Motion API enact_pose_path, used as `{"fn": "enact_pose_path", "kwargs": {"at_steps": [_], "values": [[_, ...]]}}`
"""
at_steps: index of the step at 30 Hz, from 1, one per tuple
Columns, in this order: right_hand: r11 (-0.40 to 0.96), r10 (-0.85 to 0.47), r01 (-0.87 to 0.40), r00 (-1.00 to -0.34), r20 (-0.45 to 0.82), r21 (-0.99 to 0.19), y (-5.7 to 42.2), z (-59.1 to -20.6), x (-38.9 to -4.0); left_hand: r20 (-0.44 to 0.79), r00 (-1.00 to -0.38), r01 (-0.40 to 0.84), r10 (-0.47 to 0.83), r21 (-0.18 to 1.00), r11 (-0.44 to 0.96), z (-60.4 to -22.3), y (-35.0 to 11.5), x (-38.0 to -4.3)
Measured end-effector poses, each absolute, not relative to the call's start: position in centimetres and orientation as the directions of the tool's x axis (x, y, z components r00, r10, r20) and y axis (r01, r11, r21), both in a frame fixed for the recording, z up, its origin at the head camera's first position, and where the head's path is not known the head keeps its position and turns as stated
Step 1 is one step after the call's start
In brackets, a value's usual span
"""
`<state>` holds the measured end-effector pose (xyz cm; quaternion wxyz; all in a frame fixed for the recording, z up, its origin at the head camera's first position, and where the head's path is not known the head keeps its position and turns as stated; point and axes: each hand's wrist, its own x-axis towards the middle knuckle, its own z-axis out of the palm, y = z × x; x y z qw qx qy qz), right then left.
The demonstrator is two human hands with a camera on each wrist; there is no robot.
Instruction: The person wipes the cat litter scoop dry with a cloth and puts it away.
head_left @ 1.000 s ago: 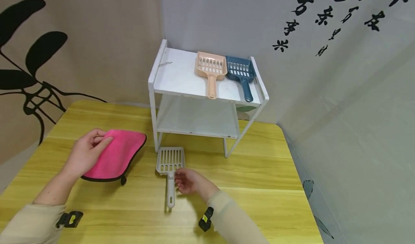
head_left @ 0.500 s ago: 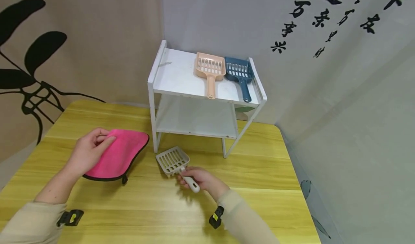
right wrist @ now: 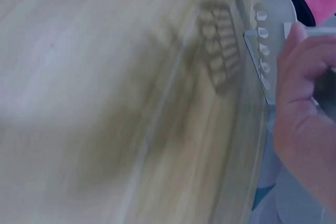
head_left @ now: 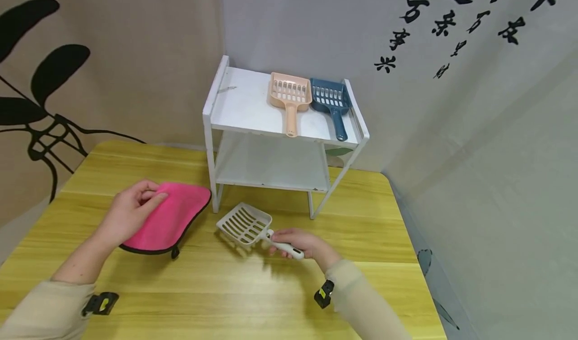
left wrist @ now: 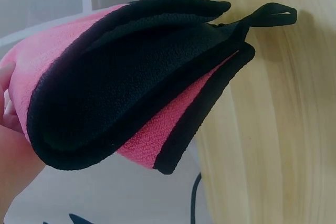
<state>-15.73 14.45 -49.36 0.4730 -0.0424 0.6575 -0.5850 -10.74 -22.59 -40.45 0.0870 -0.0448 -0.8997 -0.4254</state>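
Observation:
In the head view my left hand (head_left: 131, 212) pinches a folded pink cloth (head_left: 169, 219) with black edging, held above the table at the left. The left wrist view shows the cloth's (left wrist: 126, 82) dark underside and a black hanging loop (left wrist: 273, 15). My right hand (head_left: 304, 244) grips the handle of a light grey slotted litter scoop (head_left: 245, 223), raised off the table and tilted, its slotted head pointing left towards the cloth. In the right wrist view the scoop (right wrist: 281, 11) is partly hidden by my fingers (right wrist: 294, 77), and its slotted shadow falls on the wood.
A white two-tier shelf (head_left: 271, 159) stands at the back of the wooden table (head_left: 217, 300). On its top lie a peach litter scoop (head_left: 290, 97) and a dark blue litter scoop (head_left: 331, 102), side by side. Fabric walls enclose the table's back and right.
My right hand has taken the grey scoop by its handle, lifted it off the table and turned it, moving right. The left hand with the cloth has shifted slightly right.

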Motion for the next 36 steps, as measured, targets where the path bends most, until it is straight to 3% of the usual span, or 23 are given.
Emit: {"fn": "enact_pose_path", "kwargs": {"at_steps": [18,29,36], "values": [[0.465,-0.637,0.36,-0.499,-0.588,-0.809,18.0,-46.8,-15.7,0.159,-0.978,0.207,0.133,0.782,0.588,-40.1,-19.8,-10.3],[0.467,-0.638,0.363,-0.492,-0.592,-0.806,17.5,-46.4,-15.2,0.101,-0.968,0.208,0.23,0.838,0.504,-41.3,-15.7,-11.0],[0.427,-0.696,0.355,-0.458,-0.553,-0.831,16.5,-46.1,-15.0,0.096,-0.922,0.261,0.374,0.869,0.421,-43.1,-12.3,-11.1]]}}
